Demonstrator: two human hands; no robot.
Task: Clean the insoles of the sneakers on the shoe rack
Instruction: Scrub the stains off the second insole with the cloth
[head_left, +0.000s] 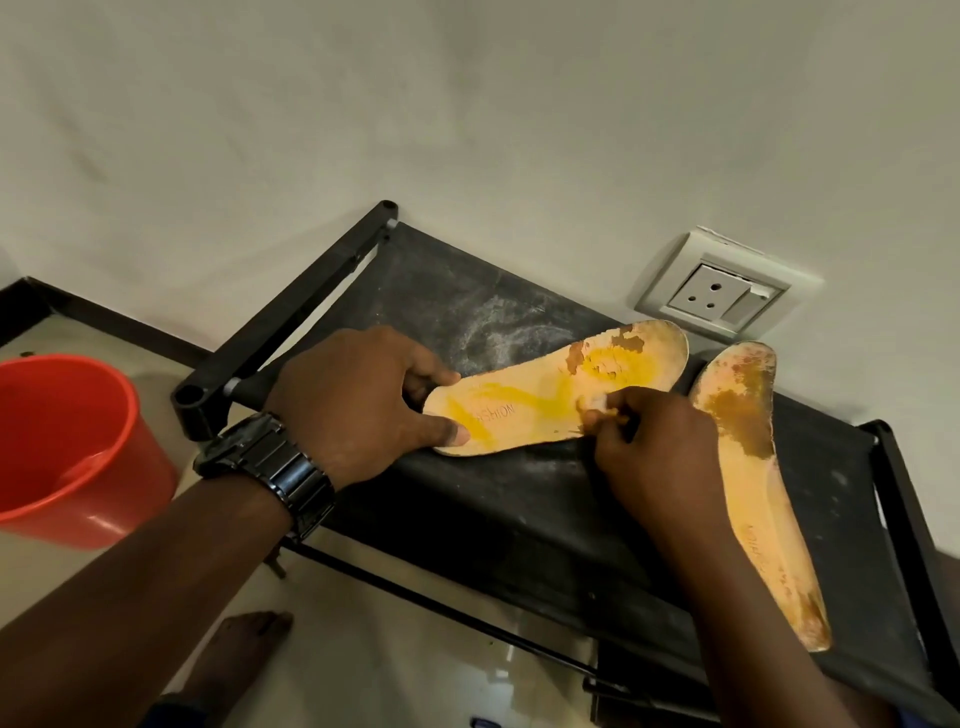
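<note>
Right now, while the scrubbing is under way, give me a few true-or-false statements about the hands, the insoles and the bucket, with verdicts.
1. The left hand grips the near insole at one end. True.
2. The right hand holds nothing. False: it pinches a small tool against the near insole.
3. The second insole lies on the shoe rack. True.
4. The red bucket stands on top of the rack. False: it sits off the rack, to its left.
</note>
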